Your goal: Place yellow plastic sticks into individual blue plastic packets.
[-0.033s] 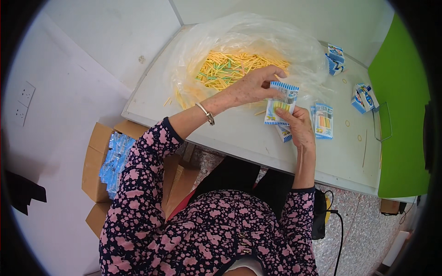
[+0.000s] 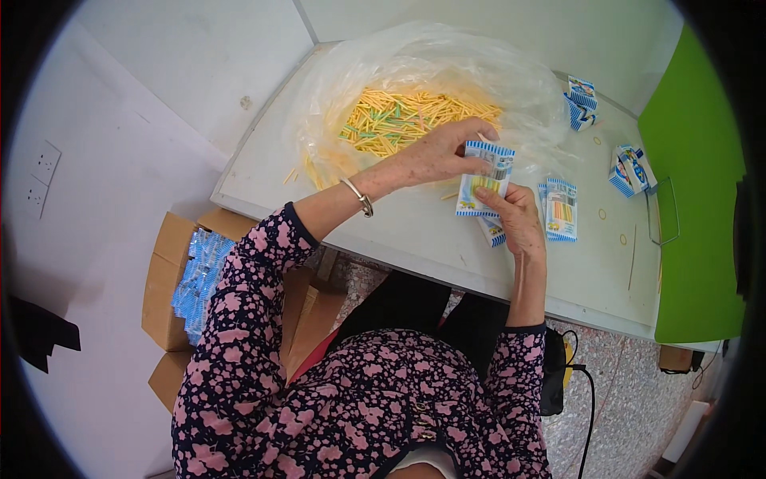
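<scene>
Over the table, my right hand (image 2: 520, 219) grips a small clear packet (image 2: 472, 201) with blue-striped ends. Several yellow-green sticks show through it. My left hand (image 2: 439, 152) pinches the packet's upper part between thumb and fingers. Partly hidden below it lies another blue-striped packet (image 2: 495, 231). Just right of my right hand rest flat packets (image 2: 562, 209) with orange and pink sticks inside. Behind my left hand, a large clear plastic bag (image 2: 319, 96) lies spread open, holding a heap of thin sticks (image 2: 399, 120), mostly yellow with some green.
Blue-and-white bundles (image 2: 630, 169) stand at the right, more (image 2: 582, 102) at the back right. A green panel (image 2: 694, 199) borders the table (image 2: 590, 279), near a bent wire (image 2: 666, 231) and loose rubber bands. At lower left, a cardboard box (image 2: 163, 279) holds blue-striped packets (image 2: 203, 279).
The held packet and my left hand have shifted very slightly to the left. Everything else looks the same.
</scene>
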The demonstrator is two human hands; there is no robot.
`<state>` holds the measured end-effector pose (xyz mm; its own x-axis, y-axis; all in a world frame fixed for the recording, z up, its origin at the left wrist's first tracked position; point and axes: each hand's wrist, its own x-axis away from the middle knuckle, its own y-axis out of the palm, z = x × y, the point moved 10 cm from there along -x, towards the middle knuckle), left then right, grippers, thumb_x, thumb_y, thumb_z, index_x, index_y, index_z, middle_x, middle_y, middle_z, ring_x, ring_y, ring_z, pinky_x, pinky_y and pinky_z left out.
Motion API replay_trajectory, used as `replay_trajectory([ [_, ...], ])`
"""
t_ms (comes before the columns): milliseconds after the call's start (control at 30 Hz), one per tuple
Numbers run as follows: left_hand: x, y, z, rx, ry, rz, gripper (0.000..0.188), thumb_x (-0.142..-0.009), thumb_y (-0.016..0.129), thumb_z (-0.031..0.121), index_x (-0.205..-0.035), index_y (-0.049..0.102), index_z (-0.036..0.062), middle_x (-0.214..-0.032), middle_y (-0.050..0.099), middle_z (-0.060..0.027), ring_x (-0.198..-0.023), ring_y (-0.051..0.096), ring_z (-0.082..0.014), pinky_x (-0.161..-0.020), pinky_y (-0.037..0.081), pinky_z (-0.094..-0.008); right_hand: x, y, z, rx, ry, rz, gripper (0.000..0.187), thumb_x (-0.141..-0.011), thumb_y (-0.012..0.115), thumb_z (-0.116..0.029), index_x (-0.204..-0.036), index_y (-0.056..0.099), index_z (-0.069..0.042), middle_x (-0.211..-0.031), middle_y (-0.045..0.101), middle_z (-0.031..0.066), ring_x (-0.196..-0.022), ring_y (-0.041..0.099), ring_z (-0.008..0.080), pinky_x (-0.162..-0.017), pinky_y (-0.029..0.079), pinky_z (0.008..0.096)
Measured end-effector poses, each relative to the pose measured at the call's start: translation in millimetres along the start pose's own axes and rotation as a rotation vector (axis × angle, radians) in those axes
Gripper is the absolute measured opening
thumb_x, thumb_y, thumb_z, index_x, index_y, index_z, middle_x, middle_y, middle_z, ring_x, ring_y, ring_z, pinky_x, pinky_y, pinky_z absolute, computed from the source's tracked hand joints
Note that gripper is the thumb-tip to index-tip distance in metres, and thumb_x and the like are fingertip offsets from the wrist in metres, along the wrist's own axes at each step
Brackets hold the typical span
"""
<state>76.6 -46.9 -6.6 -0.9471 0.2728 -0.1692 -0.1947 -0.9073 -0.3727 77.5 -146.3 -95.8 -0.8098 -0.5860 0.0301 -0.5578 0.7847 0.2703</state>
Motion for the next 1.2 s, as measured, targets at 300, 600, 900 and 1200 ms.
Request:
replay_trajectory([
  [300,-1,4,-3,-0.027,0.032,-0.043,0.029,-0.084,0.062,0.016,-0.108,0.052,0.0050,-0.092,0.059,-0.0033,-0.082,0.055,-0.0102,-0.073,0.045,-0.0222,6,-29,-14,0.197,-0.030,0.074,0.020,-0.083,0.065,-0.016,-0.095,0.066,0.001,-0.083,0.067,0.0046,-0.070,0.059,0.0063,-0.064,0.046,0.0201],
  [600,8,-32,-44,0.013,-0.154,0.058,0.026,-0.083,0.062,0.015,-0.104,0.055,0.0010,-0.088,0.061,-0.0047,-0.079,0.057,-0.0086,-0.071,0.047,-0.0212,42,-174,-44,1.196,0.043,0.431,0.032,-0.079,0.065,-0.021,-0.101,0.062,0.002,-0.100,0.060,0.0088,-0.084,0.056,0.0165,-0.075,0.044,0.0313],
  [900,11,-28,-38,-0.033,-0.135,0.041,0.022,-0.085,0.062,0.013,-0.102,0.057,0.0007,-0.088,0.061,-0.0040,-0.081,0.057,-0.0082,-0.075,0.047,-0.0226,31,-32,-57,1.647,-0.367,0.353,0.042,-0.070,0.071,-0.026,-0.105,0.061,-0.005,-0.120,0.051,0.0137,-0.110,0.043,0.0318,-0.091,0.032,0.0434],
  [1200,10,-18,-40,-0.063,-0.080,0.045,0.023,-0.083,0.064,0.015,-0.100,0.057,0.0021,-0.085,0.058,-0.0016,-0.080,0.055,-0.0078,-0.074,0.046,-0.0233,31,-42,-66,1.130,-0.439,0.399,0.020,-0.074,0.068,-0.012,-0.090,0.060,-0.002,-0.111,0.055,0.0085,-0.101,0.048,0.0240,-0.081,0.041,0.0339],
])
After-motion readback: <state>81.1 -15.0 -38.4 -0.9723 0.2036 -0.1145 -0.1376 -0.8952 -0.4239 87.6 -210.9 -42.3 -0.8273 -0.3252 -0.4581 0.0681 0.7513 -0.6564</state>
